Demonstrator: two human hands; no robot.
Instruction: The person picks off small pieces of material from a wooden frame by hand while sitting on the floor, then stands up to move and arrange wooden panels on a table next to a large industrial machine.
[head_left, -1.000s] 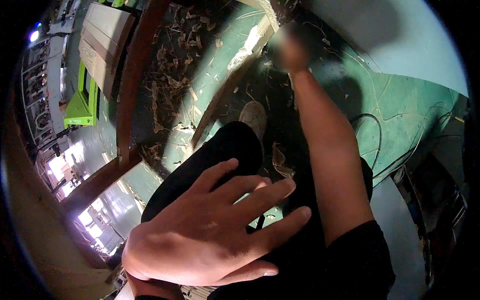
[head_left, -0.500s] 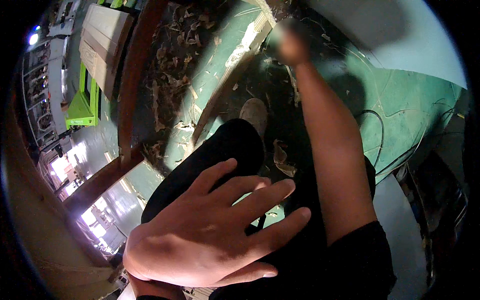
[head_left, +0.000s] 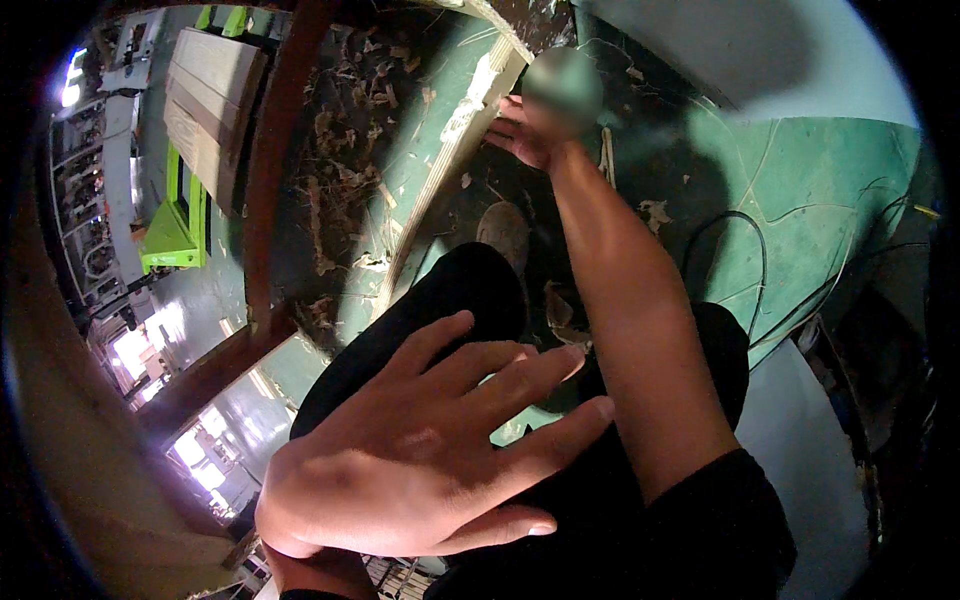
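My left hand [head_left: 430, 450] hovers palm down over my black-clad legs, its fingers spread and nothing in them. Farther off, my right hand [head_left: 522, 135] reaches beside a pale, rough-edged wooden strip [head_left: 455, 150] low over the floor. The fingers on that hand are stretched out and apart toward the strip. A blurred patch covers part of the right hand, and whether it touches the wood I cannot tell. One of my shoes [head_left: 503, 235] stands on the floor between my leg and that hand.
Wood shavings and scraps [head_left: 335, 190] litter the green floor. A dark reddish beam [head_left: 270, 180] stands at the left, with a bright green pallet truck [head_left: 180, 235] beyond it bearing boards [head_left: 215, 85]. A black cable [head_left: 762, 260] loops at the right, below a pale panel [head_left: 800, 60].
My right hand has come nearer and to the left, beside the wooden strip, and its fingers now show. The left hand has barely moved and stays spread.
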